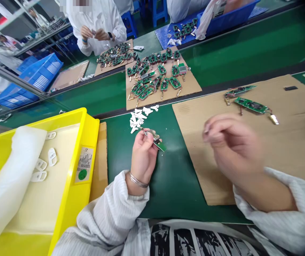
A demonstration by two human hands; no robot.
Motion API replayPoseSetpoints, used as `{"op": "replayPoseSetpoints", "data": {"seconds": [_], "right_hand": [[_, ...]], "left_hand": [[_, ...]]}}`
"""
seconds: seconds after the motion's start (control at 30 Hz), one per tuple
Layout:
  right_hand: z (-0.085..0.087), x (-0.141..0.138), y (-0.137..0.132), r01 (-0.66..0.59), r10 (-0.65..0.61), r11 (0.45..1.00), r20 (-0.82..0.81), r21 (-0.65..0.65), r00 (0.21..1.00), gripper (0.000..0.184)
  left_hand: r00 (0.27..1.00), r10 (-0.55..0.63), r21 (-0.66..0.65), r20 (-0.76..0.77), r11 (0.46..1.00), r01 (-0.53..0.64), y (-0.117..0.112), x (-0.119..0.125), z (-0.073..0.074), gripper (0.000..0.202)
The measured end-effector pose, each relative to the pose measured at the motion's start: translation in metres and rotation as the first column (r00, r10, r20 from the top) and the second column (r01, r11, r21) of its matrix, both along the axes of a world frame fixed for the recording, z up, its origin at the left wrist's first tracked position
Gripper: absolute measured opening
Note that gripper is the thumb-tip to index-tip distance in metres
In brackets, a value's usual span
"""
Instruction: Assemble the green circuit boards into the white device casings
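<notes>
Your left hand point(143, 156) is closed, fingers and thumb pinching a small green circuit board point(159, 145) with a metal fitting at its end, just above the green counter mat point(173, 188). Your right hand point(232, 149) is raised to the right, fingers curled and blurred; you cannot tell whether it holds anything. A metal bangle point(138, 180) circles your left wrist, and white ribbed sleeves point(109, 209) cover both forearms.

Just beyond your left hand, small white plastic pieces point(138, 119) lie in a loose heap on the mat. Under your right hand is a cardboard sheet point(192, 138) carrying two more green boards point(252, 105) with wires and a metal tip, plus a small black part point(291, 88).

To your left, a yellow tray point(89, 122) holds white padding point(10, 177) and several white plastic pieces point(52, 156), with a printed label point(84, 164) on its wall. Across a dark rail, a second cardboard sheet point(192, 85) bears rows of assembled boards point(154, 74). Farther on, a co-worker's hands point(93, 34) work behind another board-covered sheet point(115, 58). Blue crates point(41, 73) stand at far left, a blue tray point(229, 12) at top right, and blue stools point(129, 23) between.
</notes>
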State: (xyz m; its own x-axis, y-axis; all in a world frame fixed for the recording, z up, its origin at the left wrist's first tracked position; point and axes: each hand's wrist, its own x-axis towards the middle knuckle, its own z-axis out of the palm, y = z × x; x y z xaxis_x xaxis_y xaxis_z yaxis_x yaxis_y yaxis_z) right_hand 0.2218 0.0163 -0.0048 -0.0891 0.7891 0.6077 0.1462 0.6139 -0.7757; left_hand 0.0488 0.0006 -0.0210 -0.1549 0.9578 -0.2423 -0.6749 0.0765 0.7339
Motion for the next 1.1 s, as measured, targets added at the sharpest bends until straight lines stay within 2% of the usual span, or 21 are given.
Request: {"op": "replayPoseSetpoints", "data": {"seconds": [0.03,0.1,0.17,0.3,0.37,0.43,0.47,0.53,0.57,0.6,0.67,0.73,0.8,0.87,0.93,1.03,1.1], "right_hand": [[0.001,-0.005,-0.002,-0.11,0.111,0.991,0.009,-0.072,0.994,0.014],[0.001,-0.019,-0.011,-0.339,0.362,0.914,0.071,-0.223,0.929,0.01],[0.0,-0.035,-0.022,-0.404,0.461,0.856,0.122,-0.321,0.879,0.01],[-0.002,-0.053,-0.038,-0.294,0.395,0.89,0.268,-0.349,0.879,0.015],[0.0,-0.053,-0.038,-0.211,0.328,0.913,0.321,-0.349,0.888,0.025],[0.005,-0.05,-0.027,-0.176,0.286,0.928,0.324,-0.329,0.902,0.035],[0.008,-0.048,-0.018,-0.18,0.279,0.935,0.316,-0.306,0.907,0.035],[0.012,-0.047,0.01,-0.237,0.302,0.945,0.317,-0.228,0.899,0.016],[0.012,-0.049,0.027,-0.233,0.292,0.953,0.384,-0.194,0.876,0.009],[0.01,-0.053,0.044,-0.226,0.267,0.964,0.478,-0.143,0.837,0.011],[0.0,-0.069,0.077,-0.146,0.176,0.984,0.653,-0.102,0.737,0.036],[-0.014,-0.092,0.1,-0.128,0.179,0.984,0.772,-0.127,0.61,0.061],[-0.026,-0.115,0.111,-0.147,0.188,0.981,0.79,-0.125,0.583,0.065],[-0.035,-0.131,0.111,-0.148,0.181,0.982,0.8,-0.116,0.572,0.059],[-0.038,-0.136,0.104,-0.174,0.191,0.978,0.808,-0.112,0.558,0.048],[-0.039,-0.121,0.084,-0.284,0.252,0.952,0.821,-0.115,0.512,0.034],[-0.038,-0.101,0.067,-0.354,0.29,0.927,0.833,-0.122,0.472,0.034]], "left_hand": [[0.999,0.043,0.02,-0.027,0.999,-0.042,0.002,0.0,-0.001,0.027],[0.992,0.088,0.015,-0.086,0.996,-0.087,0.003,0.003,-0.001,0.028],[0.984,0.104,-0.037,-0.144,0.993,-0.111,-0.001,0.01,-0.001,0.032],[0.978,0.143,-0.102,-0.151,0.982,-0.16,-0.01,0.021,-0.005,0.035],[0.979,0.171,-0.111,-0.112,0.977,-0.183,-0.01,0.019,-0.006,0.035],[0.977,0.192,-0.084,-0.087,0.976,-0.199,-0.006,0.01,-0.002,0.035],[0.972,0.219,-0.046,-0.088,0.974,-0.224,-0.003,0.003,0.001,0.034],[0.938,0.331,0.059,-0.103,0.943,-0.327,0.004,-0.016,0.008,0.033],[0.907,0.407,0.11,-0.106,0.912,-0.396,0.008,-0.025,0.012,0.032],[0.876,0.472,0.145,-0.104,0.878,-0.456,0.011,-0.034,0.014,0.031],[0.839,0.538,0.165,-0.086,0.838,-0.521,0.015,-0.048,0.017,0.029],[0.842,0.535,0.14,-0.066,0.841,-0.523,0.017,-0.054,0.016,0.03],[0.858,0.511,0.107,-0.04,0.856,-0.505,0.018,-0.056,0.012,0.032],[0.869,0.494,0.083,-0.012,0.867,-0.492,0.019,-0.056,0.008,0.033],[0.875,0.483,0.066,0.004,0.873,-0.482,0.019,-0.057,0.006,0.034],[0.881,0.473,0.062,0.013,0.879,-0.473,0.019,-0.06,0.008,0.034],[0.884,0.468,0.076,0.022,0.88,-0.468,0.019,-0.061,0.01,0.033]]}}
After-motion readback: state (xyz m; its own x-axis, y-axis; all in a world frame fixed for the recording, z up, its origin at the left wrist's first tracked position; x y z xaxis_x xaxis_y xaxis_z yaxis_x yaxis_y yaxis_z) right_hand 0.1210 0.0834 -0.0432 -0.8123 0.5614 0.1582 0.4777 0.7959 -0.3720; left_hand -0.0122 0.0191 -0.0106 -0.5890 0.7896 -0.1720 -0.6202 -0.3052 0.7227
